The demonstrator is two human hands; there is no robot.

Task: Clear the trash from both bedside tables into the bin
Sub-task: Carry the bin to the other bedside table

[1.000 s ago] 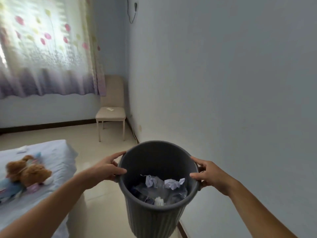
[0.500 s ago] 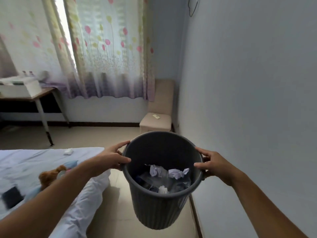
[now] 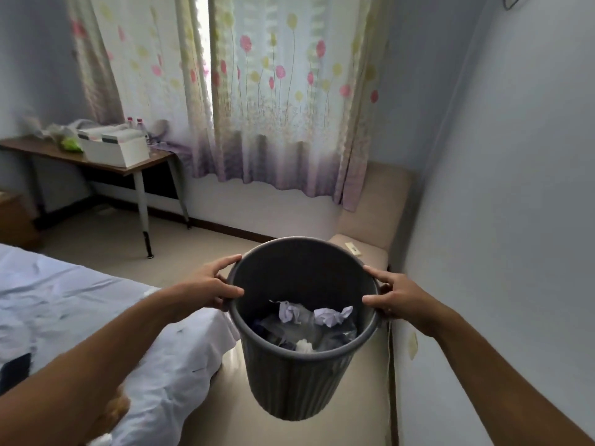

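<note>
While both arms reach forward, the grey ribbed bin [image 3: 299, 375] hangs in the air between the two hands, above the floor strip between the bed [image 3: 96, 317] and the right wall. The left hand [image 3: 206, 289] grips the rim on the left side: the thumb lies over the edge and the fingers curl on the outside. The right hand [image 3: 391, 296] grips the opposite side of the rim in the same way, thumb on the edge and fingers curled around a small handle outside. So the bin sits directly between both grips, upright and only slightly tilted.

Inside the bin, at the bottom, lie crumpled white paper balls [image 3: 328, 315] on top of clear plastic wrapping [image 3: 289, 333] and something dark. No label or writing is readable on the bin.

Behind it stand a beige chair [image 3: 370, 226], a flowered curtain [image 3: 277, 91], and a desk [image 3: 106, 164] carrying a white box [image 3: 116, 149]; its markings are too blurred to read.
</note>
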